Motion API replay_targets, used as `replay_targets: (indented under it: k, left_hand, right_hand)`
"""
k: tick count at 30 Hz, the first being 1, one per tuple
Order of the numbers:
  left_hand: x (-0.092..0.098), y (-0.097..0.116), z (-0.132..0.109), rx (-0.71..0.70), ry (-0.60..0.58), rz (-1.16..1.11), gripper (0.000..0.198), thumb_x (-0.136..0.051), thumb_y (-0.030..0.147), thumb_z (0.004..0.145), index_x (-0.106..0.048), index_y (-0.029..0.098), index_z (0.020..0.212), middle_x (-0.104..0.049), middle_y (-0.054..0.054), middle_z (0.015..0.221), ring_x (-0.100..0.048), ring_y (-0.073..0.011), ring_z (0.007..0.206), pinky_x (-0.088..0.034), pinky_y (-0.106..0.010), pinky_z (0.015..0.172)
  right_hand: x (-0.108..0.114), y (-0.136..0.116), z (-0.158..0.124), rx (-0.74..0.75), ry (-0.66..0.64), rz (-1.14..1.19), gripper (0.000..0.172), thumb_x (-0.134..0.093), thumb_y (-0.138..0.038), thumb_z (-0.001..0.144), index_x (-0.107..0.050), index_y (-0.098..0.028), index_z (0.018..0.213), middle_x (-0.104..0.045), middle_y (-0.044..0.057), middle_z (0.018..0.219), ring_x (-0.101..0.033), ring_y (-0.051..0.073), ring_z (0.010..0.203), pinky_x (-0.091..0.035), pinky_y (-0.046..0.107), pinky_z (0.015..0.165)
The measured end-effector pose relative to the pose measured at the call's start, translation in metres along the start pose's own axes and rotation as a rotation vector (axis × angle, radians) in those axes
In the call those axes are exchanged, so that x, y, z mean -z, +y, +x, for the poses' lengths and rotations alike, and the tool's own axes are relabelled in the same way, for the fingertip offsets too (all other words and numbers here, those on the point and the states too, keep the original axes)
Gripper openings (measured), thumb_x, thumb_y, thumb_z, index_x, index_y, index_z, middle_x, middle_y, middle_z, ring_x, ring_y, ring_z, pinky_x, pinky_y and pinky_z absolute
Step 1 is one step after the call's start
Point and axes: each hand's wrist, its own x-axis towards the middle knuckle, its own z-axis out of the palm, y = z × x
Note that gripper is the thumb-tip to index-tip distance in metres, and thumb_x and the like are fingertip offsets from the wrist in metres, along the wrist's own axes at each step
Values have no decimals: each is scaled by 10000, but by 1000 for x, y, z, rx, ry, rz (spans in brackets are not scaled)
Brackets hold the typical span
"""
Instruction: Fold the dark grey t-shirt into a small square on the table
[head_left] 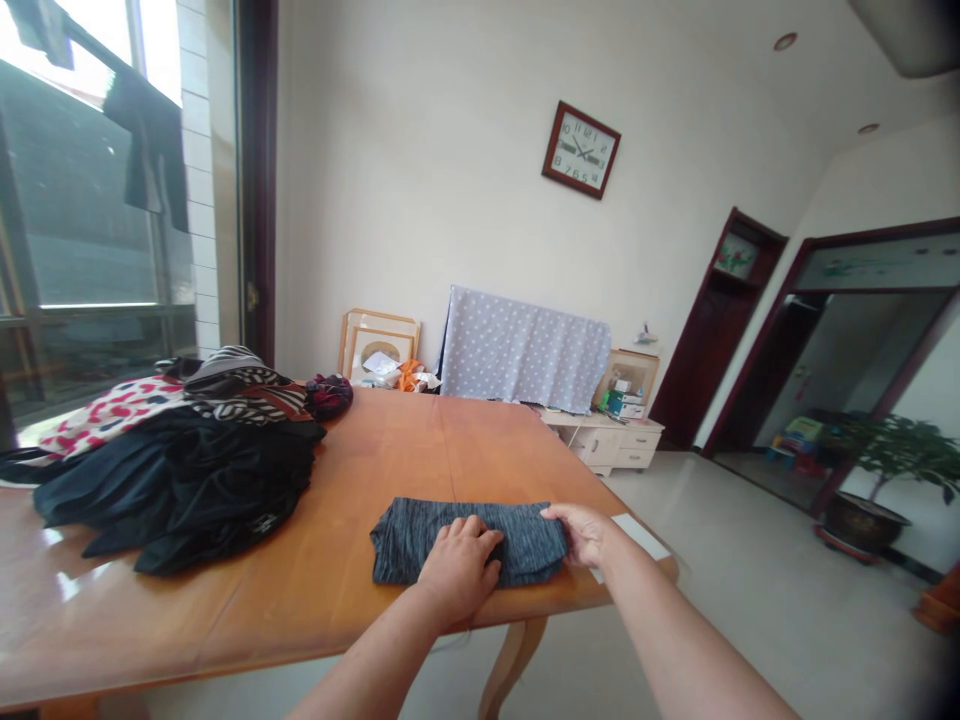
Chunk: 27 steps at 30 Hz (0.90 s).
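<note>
A dark grey, flecked garment (405, 540) lies folded into a flat oblong near the front edge of the wooden table. Resting on top of its middle is my left hand (463, 565), palm down with the fingers a little bent and apart. My right hand (585, 535) grips the garment's right end, thumb on top and the other fingers around the edge, partly hidden. What kind of garment it is cannot be made out in its folded form.
A heap of clothes (202, 480), black, striped and red-patterned, covers the table's left part. A white sheet (641, 537) lies at the right corner of the wooden table (390, 440). Beyond stand a cloth-draped object (525, 345) on a white cabinet (600, 445) and a potted plant (862, 520).
</note>
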Motion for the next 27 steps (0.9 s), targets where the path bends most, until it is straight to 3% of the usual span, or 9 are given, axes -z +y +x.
replay_targets:
  k: [4,8,12,15,19,27]
  left_hand:
    - [0,0,-1,-4,21,-13,403,-445,349,905,-608,316,1272,-574,-92,1190,-513,-289,1122,-412,-448,958]
    - [0,0,-1,4,9,-22,409,-451,353,900,-607,323,1277,-511,-82,1376,-480,-305,1215,-389,-468,1004]
    - [-2,-1,0,8,8,-6,431,-447,364,899,-593,329,1303,-472,-69,1459,-454,-321,1265,-368,-498,1032]
    - [-4,-2,1,-12,16,-1,437,-436,365,903,-588,323,1311,-487,-70,1458,-457,-327,1263,-368,-506,1030]
    - [-5,-2,1,-22,8,1,443,-426,364,906,-584,304,1316,-505,-78,1450,-462,-330,1259,-373,-509,1022]
    - [2,-2,1,-23,-31,-33,459,-455,361,893,-580,287,1328,-512,-75,1455,-473,-316,1259,-361,-489,1052]
  right_hand:
    - [0,9,2,-15,-30,43,136,-570,-226,780,-598,-187,908,-678,33,738,-657,175,700,-515,264,684]
    - [1,11,1,19,-24,74,148,-594,-198,767,-599,-186,914,-686,33,766,-644,155,682,-504,231,653]
    - [0,11,-1,130,-46,75,271,-616,-165,720,-582,-222,983,-687,0,808,-652,157,725,-512,249,663]
    - [0,15,0,187,21,12,278,-611,-121,680,-575,-218,938,-645,-24,709,-621,149,638,-506,253,620]
    - [1,19,3,128,70,15,225,-614,-95,671,-575,-186,873,-615,-7,630,-605,152,595,-507,250,601]
    - [-7,2,-5,95,-38,114,181,-597,-167,756,-602,-169,937,-678,31,739,-636,160,665,-493,239,594]
